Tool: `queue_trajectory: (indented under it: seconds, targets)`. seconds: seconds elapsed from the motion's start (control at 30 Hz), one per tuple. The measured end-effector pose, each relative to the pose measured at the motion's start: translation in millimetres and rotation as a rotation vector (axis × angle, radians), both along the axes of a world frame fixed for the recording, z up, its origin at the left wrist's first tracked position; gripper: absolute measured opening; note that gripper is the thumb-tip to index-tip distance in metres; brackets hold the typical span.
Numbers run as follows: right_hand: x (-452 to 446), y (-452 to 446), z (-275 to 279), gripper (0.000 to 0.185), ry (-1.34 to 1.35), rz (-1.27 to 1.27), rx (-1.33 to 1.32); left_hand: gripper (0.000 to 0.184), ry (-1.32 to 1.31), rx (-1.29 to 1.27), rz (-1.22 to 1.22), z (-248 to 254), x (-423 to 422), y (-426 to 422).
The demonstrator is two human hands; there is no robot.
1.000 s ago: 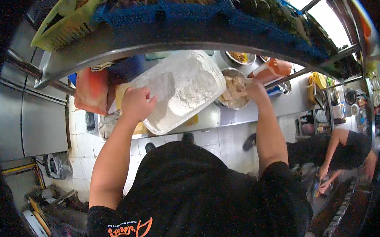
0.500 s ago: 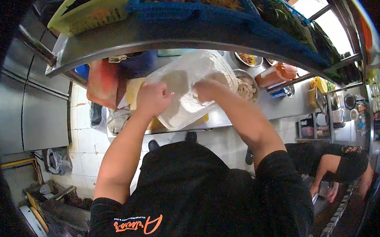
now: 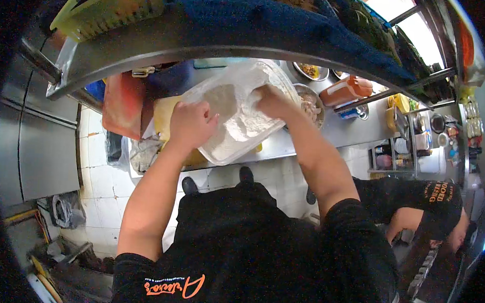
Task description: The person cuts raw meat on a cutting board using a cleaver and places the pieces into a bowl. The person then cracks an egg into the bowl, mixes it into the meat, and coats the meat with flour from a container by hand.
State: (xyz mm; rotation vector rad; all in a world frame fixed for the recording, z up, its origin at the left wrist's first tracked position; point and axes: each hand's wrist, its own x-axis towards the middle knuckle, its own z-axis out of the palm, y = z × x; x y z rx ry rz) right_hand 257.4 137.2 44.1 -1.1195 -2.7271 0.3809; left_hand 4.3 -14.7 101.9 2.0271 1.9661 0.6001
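Observation:
A translucent white plastic tub [image 3: 227, 157] sits tilted at the counter's front edge, with white flour [image 3: 243, 124] heaped inside. My left hand [image 3: 194, 123] is closed at the tub's left rim, fingers curled over it. Inside the tub, at its far right part, is my right hand [image 3: 274, 103]; its fingers are smeared by motion and partly hidden in the flour. Just right of the tub stands a metal bowl [image 3: 321, 114] holding pale pieces that look like raw meat.
A steel shelf [image 3: 203, 55] with baskets of food overhangs the counter [image 3: 343, 135]. A red cutting board [image 3: 122, 107] stands at the left, an orange-brown container [image 3: 347, 92] at the right. Another person [image 3: 413, 205] bends down at the lower right.
My right hand has shifted within the tub, toward its far right side, and the flour's surface looks different. The left hand stays at the rim. The co-worker has bent lower.

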Motion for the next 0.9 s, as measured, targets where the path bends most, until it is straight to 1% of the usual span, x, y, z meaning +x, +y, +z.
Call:
queue_trajectory:
  seconds: [0.03,0.07,0.1,0.13,0.17,0.23,0.27,0.33,0.37,0.4,0.43,0.47,0.5,0.53,0.57,0.6,0.63,0.67,0.7,0.73,0.8,0.83,0.87,0.9]
  targets:
    - [13,6,19,0.036,0.097,-0.02,-0.225,0.03,0.003,-0.009,0.007,-1,1,0]
    - [23,9,58,0.035,0.19,-0.036,-0.453,0.03,0.008,-0.009,0.022,-2,2,0]
    - [26,0,105,0.032,0.286,-0.277,-0.715,0.031,0.004,0.019,0.021,-3,2,0]
    - [45,7,106,0.032,0.472,-0.303,-0.708,0.031,0.004,0.045,0.02,-4,3,-2]
    - [64,16,108,0.032,0.475,-0.282,-0.714,0.031,0.015,0.045,0.037,-4,5,-3]
    - [99,32,104,0.031,0.638,-0.32,-0.526,0.029,0.062,0.138,0.09,-3,10,-4]
    - [119,45,89,0.031,0.653,-0.312,-0.531,0.029,0.08,0.138,0.093,-2,15,-5]
    - [150,70,41,0.029,0.569,-0.295,-0.211,0.026,-0.1,0.299,0.288,-3,33,-19]
    - [159,76,16,0.029,0.582,-0.294,-0.218,0.024,-0.094,0.362,0.289,5,48,-30]
    - [163,77,-8,0.028,0.363,-0.38,-0.296,0.022,-0.09,0.422,0.287,14,64,-42]
    - [168,72,-23,0.027,0.134,-0.459,-0.376,0.022,-0.157,0.473,0.271,14,84,-55]
    - [172,64,-25,0.029,0.255,-0.49,-0.391,0.021,-0.227,0.524,0.258,13,106,-66]
    - [178,68,-28,0.029,0.257,-0.484,-0.4,0.021,-0.403,0.514,0.212,9,132,-75]
    - [185,75,-36,0.031,0.337,-0.457,-0.354,0.021,-0.418,0.511,0.126,7,158,-78]
    - [192,82,-51,0.032,0.378,-0.444,-0.337,0.021,-0.483,0.44,0.067,5,185,-79]
    - [198,90,-66,0.033,0.417,-0.43,-0.319,0.022,-0.473,0.21,-0.024,0,205,-76]
    - [202,102,-91,0.028,0.301,-0.416,-0.251,0.024,-0.498,-0.05,0.015,-4,228,-66]
    - [206,109,-104,0.024,0.188,-0.404,-0.18,0.029,-0.514,-0.308,0.05,-9,248,-53]
    - [208,102,-98,0.024,0.196,-0.406,-0.177,0.033,-0.539,-0.356,0.047,-31,260,-42]
    - [207,87,-83,0.026,0.239,-0.368,-0.099,0.039,-0.564,-0.401,0.045,-58,269,-29]
    - [198,66,-51,0.028,0.283,-0.33,-0.02,0.042,-0.771,-0.615,0.193,-94,283,5]
    - [191,57,-37,0.028,0.091,-0.347,-0.123,0.042,-0.77,-0.615,0.193,-102,290,21]
    - [188,53,-32,0.029,-0.102,-0.36,-0.225,0.04,-0.963,-0.678,0.309,-106,295,36]
    - [192,54,-34,0.029,-0.102,-0.358,-0.225,0.039,-1.155,-0.738,0.427,-109,299,46]
